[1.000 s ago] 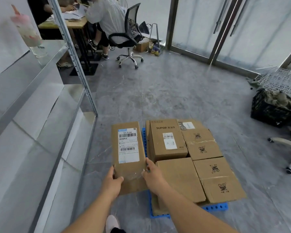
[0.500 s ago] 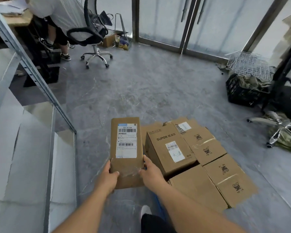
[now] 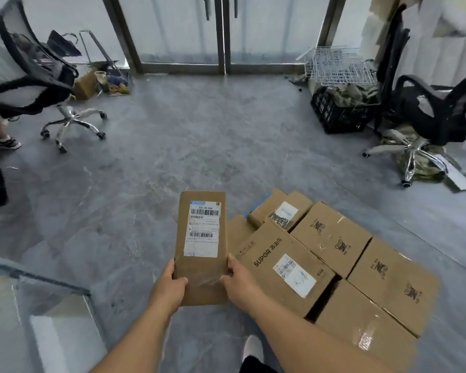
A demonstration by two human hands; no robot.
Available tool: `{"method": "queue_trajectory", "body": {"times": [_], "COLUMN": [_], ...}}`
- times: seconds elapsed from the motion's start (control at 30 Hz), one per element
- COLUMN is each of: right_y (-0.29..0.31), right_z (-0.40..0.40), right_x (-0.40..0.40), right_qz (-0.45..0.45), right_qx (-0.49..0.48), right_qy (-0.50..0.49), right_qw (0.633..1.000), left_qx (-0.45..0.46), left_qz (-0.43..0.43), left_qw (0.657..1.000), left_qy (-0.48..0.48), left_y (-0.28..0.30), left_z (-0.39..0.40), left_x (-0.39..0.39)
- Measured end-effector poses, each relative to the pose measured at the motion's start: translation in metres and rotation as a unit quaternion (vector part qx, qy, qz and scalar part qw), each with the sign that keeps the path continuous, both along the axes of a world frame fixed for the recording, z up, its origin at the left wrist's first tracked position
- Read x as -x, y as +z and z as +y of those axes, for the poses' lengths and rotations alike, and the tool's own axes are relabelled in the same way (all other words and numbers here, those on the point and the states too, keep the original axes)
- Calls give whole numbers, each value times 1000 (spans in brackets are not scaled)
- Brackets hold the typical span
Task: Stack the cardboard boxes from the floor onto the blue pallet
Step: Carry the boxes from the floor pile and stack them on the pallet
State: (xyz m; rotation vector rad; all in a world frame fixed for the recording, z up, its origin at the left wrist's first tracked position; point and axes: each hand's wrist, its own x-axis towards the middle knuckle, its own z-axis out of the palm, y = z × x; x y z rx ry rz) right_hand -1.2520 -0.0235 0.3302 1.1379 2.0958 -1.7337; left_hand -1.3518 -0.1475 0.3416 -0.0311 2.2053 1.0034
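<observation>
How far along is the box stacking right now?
Mostly done, it seems: several boxes, the SUPOR box among them, already sit packed together on the pallet, of which only a blue corner shows. In hand: the left hand and right hand grip a labelled box in the air, left of the stack. Left: setting it down. No other loose boxes show near the pallet.

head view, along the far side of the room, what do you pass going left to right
office chair → small cardboard box by the door → glass doors → wire rack → black crate → second office chair
</observation>
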Motion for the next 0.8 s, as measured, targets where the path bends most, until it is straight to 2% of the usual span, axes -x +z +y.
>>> {"method": "queue_trajectory", "body": {"times": [0.33, 0.53, 0.8], "right_y": [-49, -99, -184], "right_z": [27, 40, 59], "right_x": [95, 148, 194], "right_qz": [-54, -81, -157], "right_qx": [48, 106, 135], "right_qy": [-154, -263, -324], "right_qw": [985, 956, 923], "left_qx": [11, 49, 58], "left_qz": [-60, -67, -106], "left_qw": [988, 965, 947], "left_qy": [-141, -248, -297], "left_y": [-59, -121, -217], "left_z": [64, 101, 135], "left_x": [120, 185, 227]}}
